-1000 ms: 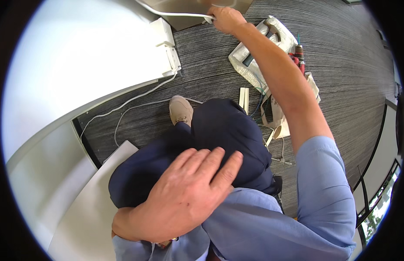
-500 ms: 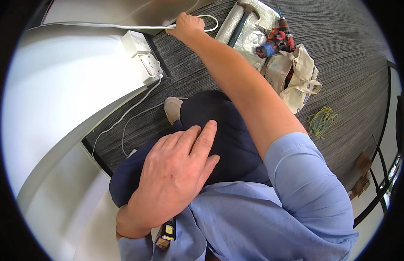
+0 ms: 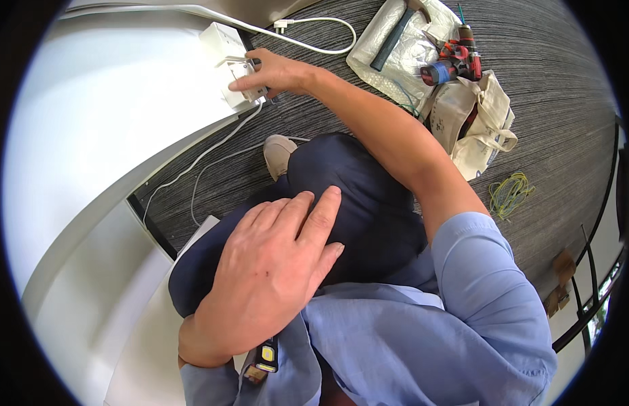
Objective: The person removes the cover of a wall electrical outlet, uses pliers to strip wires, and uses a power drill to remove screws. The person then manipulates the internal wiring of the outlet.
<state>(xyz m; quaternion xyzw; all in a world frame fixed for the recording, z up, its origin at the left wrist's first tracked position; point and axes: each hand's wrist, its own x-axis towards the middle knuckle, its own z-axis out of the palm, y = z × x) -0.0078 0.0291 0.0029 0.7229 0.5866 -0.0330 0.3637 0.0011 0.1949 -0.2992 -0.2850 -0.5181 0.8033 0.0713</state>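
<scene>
My right hand reaches far out and grips a white wall socket at the foot of the white wall. The thumb lies on the socket's front; the fingers go round its far side and are partly hidden. Directly behind it sits a second white box. A thin white cable runs from the socket down to the floor. My left hand is open, palm down over my lap, fingers stretched, holding nothing. A white cable ends in a white plug, lying just beyond my right hand.
On the grey carpet to the right, a hammer lies on silvery bubble wrap. Beside it are a red and black power drill and a cream cloth bag. A yellow-green wire coil lies farther right. A small lamp hangs at my shirt.
My right hand has let go of the white cable by its plug and moved nearer and left, onto the wall socket. My left hand stays where it was.
</scene>
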